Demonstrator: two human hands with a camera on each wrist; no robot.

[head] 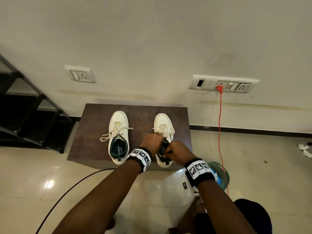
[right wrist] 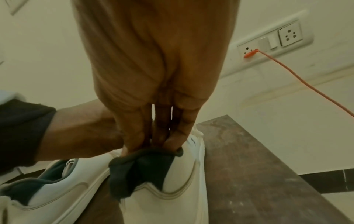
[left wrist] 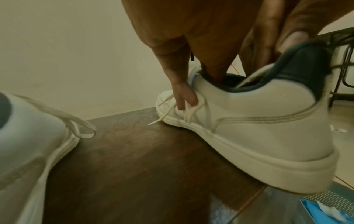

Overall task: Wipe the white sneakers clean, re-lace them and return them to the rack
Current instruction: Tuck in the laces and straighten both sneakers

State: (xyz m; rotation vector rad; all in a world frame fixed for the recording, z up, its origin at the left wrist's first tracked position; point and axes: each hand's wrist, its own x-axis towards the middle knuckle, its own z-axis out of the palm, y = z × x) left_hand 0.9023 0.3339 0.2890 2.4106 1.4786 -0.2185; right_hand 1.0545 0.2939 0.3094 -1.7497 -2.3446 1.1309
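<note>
Two white sneakers with dark green linings stand toes to the wall on a low brown table. The left sneaker stands alone, its laces loose and spread sideways. Both hands are on the right sneaker, whose heel overhangs the table's front edge. My left hand grips its left side: some fingers reach into the opening, two others lie outside among the loose laces. My right hand pinches the dark heel collar from behind, fingers curled over its rim.
A black shoe rack stands left of the table. A red cable hangs from the wall socket down the table's right side. A green basin with a blue cloth sits under my right wrist. A black cable and crumpled tissues lie on the floor.
</note>
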